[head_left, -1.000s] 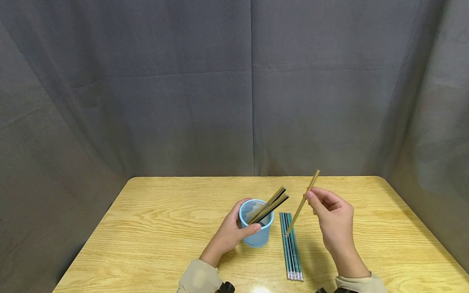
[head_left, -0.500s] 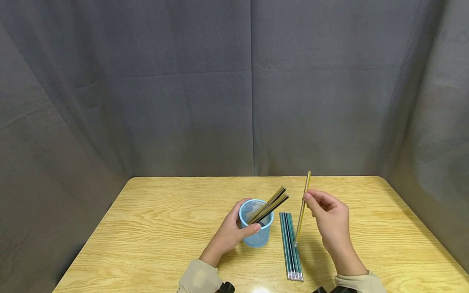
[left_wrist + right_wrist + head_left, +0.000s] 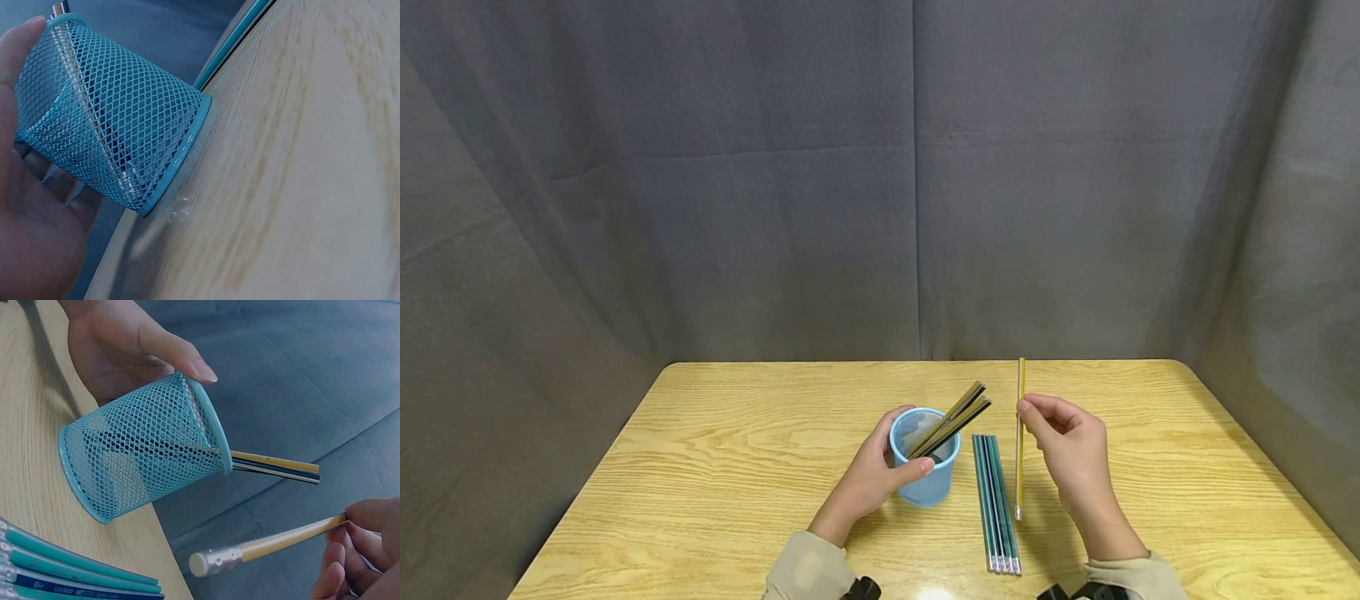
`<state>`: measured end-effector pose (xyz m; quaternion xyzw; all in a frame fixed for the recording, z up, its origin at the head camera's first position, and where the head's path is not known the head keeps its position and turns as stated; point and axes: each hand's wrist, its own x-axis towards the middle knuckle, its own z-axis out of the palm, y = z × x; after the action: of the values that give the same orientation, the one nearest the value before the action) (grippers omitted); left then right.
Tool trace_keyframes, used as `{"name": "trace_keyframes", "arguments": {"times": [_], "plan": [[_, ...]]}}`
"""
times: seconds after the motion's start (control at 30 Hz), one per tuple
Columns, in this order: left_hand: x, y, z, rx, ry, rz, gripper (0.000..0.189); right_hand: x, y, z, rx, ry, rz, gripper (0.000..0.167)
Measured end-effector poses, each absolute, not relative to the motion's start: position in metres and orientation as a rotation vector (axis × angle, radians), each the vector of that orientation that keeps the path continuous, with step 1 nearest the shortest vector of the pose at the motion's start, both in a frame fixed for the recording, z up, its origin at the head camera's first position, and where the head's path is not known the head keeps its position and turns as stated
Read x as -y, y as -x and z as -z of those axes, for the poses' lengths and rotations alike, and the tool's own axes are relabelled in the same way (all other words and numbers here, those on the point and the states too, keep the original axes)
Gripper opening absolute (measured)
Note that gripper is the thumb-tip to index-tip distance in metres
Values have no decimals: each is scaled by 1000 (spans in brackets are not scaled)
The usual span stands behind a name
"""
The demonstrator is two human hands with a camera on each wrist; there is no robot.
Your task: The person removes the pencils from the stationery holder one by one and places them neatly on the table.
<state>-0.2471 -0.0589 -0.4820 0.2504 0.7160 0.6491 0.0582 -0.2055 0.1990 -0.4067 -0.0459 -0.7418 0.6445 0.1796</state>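
Observation:
My left hand (image 3: pixel 874 477) holds a light-blue mesh pencil cup (image 3: pixel 925 488), thumb at the rim and fingers round the far side. In the left wrist view the cup's base (image 3: pixel 178 165) is right at the tabletop. Several yellow-and-black striped pencils (image 3: pixel 953 423) lean to the right out of the cup. Right of it, my right hand (image 3: pixel 1077 454) pinches another yellow striped pencil (image 3: pixel 1020 471) between thumb and fingers, above the table. Its white eraser (image 3: pixel 200 564) points toward me, the other end away.
Between cup and right hand, several green pencils (image 3: pixel 987 500) and a dark blue pencil (image 3: pixel 69 584) lie side by side on the wooden table (image 3: pixel 737 483), erasers toward me. Grey curtains (image 3: pixel 775 208) hang behind the table and at both sides.
The pencil in my right hand has swung from a slant to nearly straight, its eraser end going right and toward me. My right hand shifted slightly left. Left hand and cup stayed still.

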Motion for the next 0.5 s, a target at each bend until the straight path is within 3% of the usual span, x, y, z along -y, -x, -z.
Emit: {"name": "trace_keyframes", "arguments": {"times": [0.5], "plan": [[59,247,482,-2160,-751,-1963,72,-203,207,414,2226,167,-1761,36]]}}
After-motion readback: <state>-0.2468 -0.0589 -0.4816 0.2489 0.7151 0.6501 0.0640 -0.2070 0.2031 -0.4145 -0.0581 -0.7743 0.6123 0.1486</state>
